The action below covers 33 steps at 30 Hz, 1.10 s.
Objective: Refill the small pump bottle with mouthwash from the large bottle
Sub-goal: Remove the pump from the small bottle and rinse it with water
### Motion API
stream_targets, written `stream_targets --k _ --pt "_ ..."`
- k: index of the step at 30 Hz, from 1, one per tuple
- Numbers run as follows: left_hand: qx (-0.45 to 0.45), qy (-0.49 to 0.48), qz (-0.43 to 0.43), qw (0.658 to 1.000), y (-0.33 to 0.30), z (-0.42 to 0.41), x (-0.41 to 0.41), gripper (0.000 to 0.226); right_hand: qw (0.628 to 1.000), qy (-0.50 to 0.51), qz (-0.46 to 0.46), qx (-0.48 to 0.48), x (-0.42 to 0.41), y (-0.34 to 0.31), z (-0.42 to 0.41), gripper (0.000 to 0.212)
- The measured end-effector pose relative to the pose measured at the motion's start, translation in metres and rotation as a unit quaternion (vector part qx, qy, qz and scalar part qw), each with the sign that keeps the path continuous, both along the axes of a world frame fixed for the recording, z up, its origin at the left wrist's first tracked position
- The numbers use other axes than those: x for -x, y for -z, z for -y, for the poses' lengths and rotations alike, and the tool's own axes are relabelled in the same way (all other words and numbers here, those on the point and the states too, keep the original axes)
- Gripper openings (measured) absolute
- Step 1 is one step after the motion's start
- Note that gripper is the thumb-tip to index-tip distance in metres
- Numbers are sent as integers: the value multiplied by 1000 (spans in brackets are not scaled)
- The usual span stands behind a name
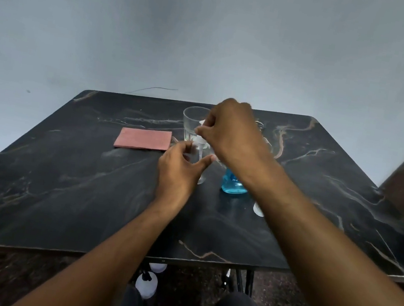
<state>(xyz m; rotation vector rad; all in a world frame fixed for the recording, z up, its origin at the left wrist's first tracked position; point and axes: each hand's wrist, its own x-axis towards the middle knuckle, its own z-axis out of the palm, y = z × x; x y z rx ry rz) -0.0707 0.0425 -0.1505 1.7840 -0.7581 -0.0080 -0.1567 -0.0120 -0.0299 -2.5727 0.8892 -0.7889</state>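
Two hands are working mid-table as I am steadying the clear small pump bottle (200, 163) in my left hand (180, 168) while my right hand (228, 130) is pinching its white pump head (200, 141), best lifted straight, beside the blue mouthwash bottle (234, 184).
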Motion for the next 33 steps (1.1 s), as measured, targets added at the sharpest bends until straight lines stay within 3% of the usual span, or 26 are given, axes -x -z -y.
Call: stream_targets --k 2,6,12,17,27,29,33 --pt "23 0 -13 1000 -2 -3 1 50 999 35 7 8 -8 15 -3 40" --pt "61 -1 -30 998 -3 -9 2 55 996 66 21 48 -15 39 -15 17" --pt "80 -17 -2 997 -9 -16 -4 56 995 84 59 8 -23 49 -15 40" --pt "80 -17 34 996 -12 -19 -6 54 991 75 114 15 -23 49 -17 32" --pt "40 4 7 999 -2 -21 -14 6 997 1 5 -72 -24 33 -14 17" --pt "46 5 11 999 -2 -22 -14 10 993 -3 44 -107 -23 36 -14 14" --pt "62 21 10 998 -5 -22 -13 20 982 30 147 -113 -22 44 -17 34"
